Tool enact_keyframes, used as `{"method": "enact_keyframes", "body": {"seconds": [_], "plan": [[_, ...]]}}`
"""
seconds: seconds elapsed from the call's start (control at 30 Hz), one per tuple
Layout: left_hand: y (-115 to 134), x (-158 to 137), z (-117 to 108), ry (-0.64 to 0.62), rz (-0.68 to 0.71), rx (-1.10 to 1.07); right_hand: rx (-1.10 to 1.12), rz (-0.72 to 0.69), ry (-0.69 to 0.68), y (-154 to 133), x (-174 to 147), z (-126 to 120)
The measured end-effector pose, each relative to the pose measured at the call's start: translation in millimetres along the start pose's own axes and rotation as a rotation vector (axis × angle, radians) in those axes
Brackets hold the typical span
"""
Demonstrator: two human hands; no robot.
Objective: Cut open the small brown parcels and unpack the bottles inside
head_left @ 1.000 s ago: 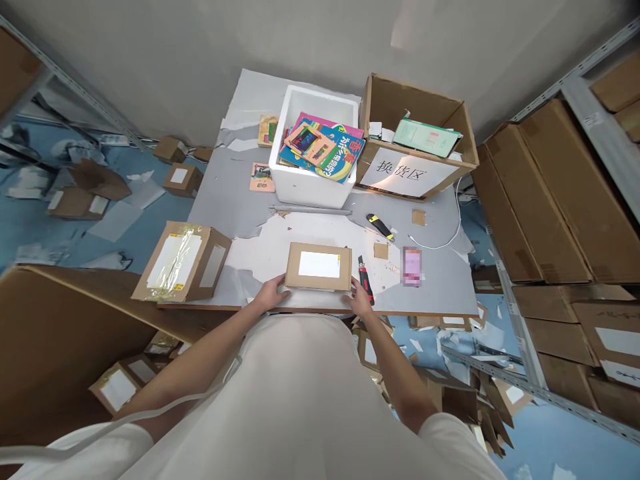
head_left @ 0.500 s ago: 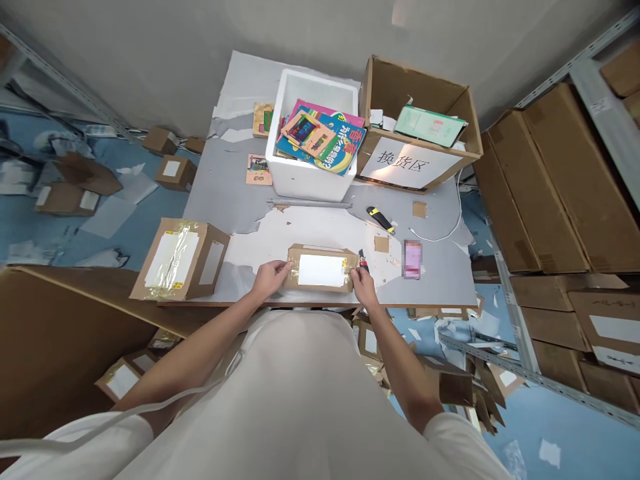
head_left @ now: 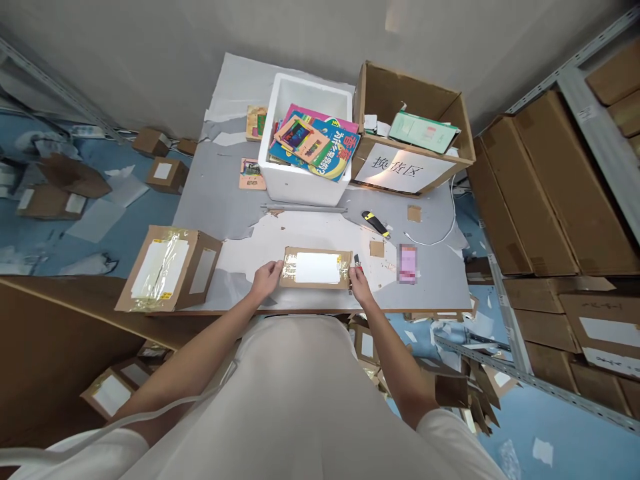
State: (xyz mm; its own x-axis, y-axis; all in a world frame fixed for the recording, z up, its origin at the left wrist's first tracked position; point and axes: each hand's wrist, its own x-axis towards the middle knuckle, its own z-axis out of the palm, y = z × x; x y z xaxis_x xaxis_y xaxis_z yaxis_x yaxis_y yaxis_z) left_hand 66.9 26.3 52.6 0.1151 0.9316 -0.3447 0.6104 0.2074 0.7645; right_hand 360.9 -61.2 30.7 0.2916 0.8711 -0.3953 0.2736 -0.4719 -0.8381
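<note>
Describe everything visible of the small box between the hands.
The small box looks like brown cardboard, oblong and closed where visible. A large white label with a small yellow mark near its upper right corner covers the middle of its visible face; shiny tape shows at both ends. Its long side runs left to right, near the front edge of the table. The left hand holds its left end, the right hand its right.
</note>
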Motion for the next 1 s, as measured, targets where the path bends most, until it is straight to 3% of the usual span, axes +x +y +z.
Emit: {"method": "enact_keyframes", "body": {"seconds": [0.1, 0.27, 0.47, 0.6, 0.73, 0.83, 1.0], "plan": [[-19, -2, 2, -0.049, 0.007, -0.094, 0.113, 0.058, 0.023, 11, -8, 0], [-49, -9, 6, -0.170, 0.041, -0.148, 0.124, 0.012, -0.032, 23, -18, 1], [-51, -16, 14, -0.283, 0.158, -0.184, 0.119, 0.028, -0.098, 17, -22, 10], [-42, -19, 8, -0.234, 0.117, -0.144, 0.083, -0.031, -0.106, 5, -21, 6], [-28, -22, -4, -0.173, 0.080, -0.038, -0.126, -0.091, -0.072, -9, -15, -4], [-18, -16, -5, -0.099, 0.031, 0.083, -0.265, -0.067, -0.037, -15, -7, -3], [-16, 1, 5, -0.044, -0.035, 0.159, -0.295, 0.012, 0.006, -14, 2, 11]]}}
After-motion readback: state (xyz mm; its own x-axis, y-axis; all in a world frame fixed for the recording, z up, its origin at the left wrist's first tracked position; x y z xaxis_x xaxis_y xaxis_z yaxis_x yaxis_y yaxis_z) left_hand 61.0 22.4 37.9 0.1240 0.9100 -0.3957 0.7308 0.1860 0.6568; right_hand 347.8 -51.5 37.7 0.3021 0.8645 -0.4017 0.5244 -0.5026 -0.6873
